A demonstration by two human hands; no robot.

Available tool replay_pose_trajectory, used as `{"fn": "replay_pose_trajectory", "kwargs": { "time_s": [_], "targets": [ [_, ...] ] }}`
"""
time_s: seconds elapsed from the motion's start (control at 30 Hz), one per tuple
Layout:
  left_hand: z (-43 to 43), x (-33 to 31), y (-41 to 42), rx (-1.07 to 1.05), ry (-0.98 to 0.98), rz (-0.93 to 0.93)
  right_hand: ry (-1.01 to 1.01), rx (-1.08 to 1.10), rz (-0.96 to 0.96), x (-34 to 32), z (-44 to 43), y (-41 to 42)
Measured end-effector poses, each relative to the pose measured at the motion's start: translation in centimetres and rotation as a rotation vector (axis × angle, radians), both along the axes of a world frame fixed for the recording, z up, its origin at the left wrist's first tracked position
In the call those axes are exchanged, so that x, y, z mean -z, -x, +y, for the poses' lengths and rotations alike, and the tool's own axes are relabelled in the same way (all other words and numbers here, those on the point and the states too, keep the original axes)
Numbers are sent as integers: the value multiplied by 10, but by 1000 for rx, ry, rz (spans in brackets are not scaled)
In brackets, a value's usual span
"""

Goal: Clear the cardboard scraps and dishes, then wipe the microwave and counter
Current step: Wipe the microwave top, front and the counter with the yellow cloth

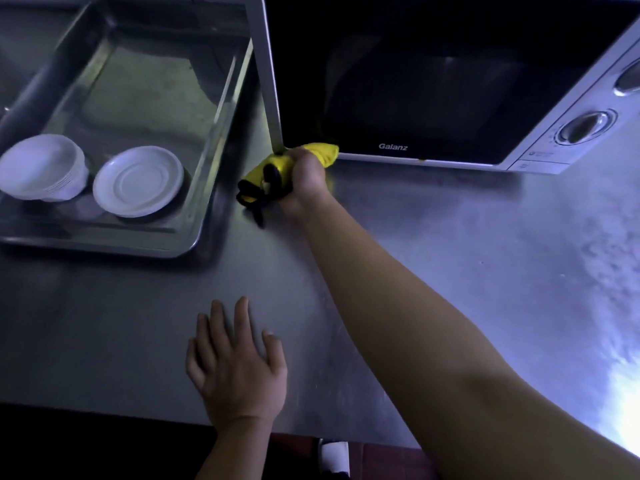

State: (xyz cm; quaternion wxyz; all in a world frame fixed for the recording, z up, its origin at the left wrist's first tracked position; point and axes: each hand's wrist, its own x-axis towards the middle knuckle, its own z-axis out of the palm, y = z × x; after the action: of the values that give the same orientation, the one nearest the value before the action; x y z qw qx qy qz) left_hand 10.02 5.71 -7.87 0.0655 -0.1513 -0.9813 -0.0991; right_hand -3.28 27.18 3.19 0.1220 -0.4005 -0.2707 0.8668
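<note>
Head view: right hand [304, 180] grip clenched on yellow cloth [277, 167] — long axis lower-left to microwave [415, 81] corner; left hand [239, 368] released.

Dim room, bluish light. Steel counter [104, 341] w/ bright glare [623, 420] far right of fingers [241, 317] of left hand [239, 379]. Below them, past counter edge: dark, w/ reddish-brown floor strip [381, 459].

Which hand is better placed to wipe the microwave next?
The right hand: it grips the yellow cloth at the silver microwave's lower corner. The left hand lies flat, empty, on the steel counter.
</note>
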Motion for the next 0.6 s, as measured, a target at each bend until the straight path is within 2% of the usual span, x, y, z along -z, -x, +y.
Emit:
{"fn": "replay_pose_trajectory", "kwargs": {
  "time_s": [0.1,0.2,0.3,0.4,0.5,0.6],
  "targets": [
    [0,-1,0,-2,-5,-2,-106,-192,-9,-1,2,-15],
    [2,-4,0,-8,-6,-1,-43,-319,67,-3,7,-52],
    [3,-7,0,-1,0,-4,92,-320,160,-4,13,-112],
    [1,-6,-1,-7,-10,-28,78,-195,153,-5,23,-183],
    [1,-6,-1,-19,-31,-43,-170,-2,74,-15,39,-241],
    [2,-7,-2,-20,-47,-46,-666,105,-137,-17,65,-262]
  ]
}}
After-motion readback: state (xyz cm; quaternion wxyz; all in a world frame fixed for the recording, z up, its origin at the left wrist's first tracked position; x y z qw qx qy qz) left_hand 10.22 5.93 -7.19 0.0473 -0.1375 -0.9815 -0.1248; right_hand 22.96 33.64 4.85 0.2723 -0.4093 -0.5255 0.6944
